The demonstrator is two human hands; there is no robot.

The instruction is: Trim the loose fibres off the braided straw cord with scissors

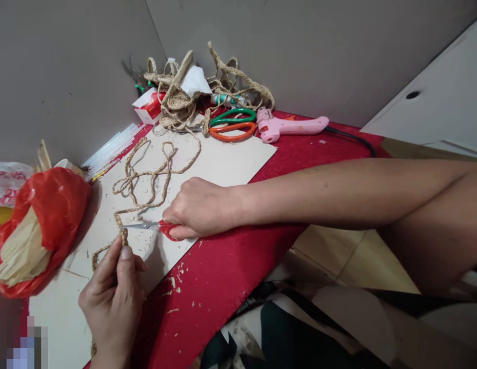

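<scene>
Between thumb and fingers, my left hand (115, 294) pinches a braided straw cord (152, 174). From there the cord runs up the pale board (238, 164) in loose loops toward a tangled heap at the back. My right hand (200, 207) is closed round the red handles of small scissors (142, 225). Their blades point left and meet the cord just above my left fingertips; whether the blades are fully closed on it is too small to tell. Another bit of cord shows left of my left hand, partly hidden behind it.
A red plastic bag (69, 195) with pale straw strips stands at the left, near clear glue sticks (113, 148). At the back lie heaped braid (177, 102), green-and-orange-handled scissors (233, 132) and a pink glue gun (296, 127) with a black cable. Scraps litter the red cloth (207, 287).
</scene>
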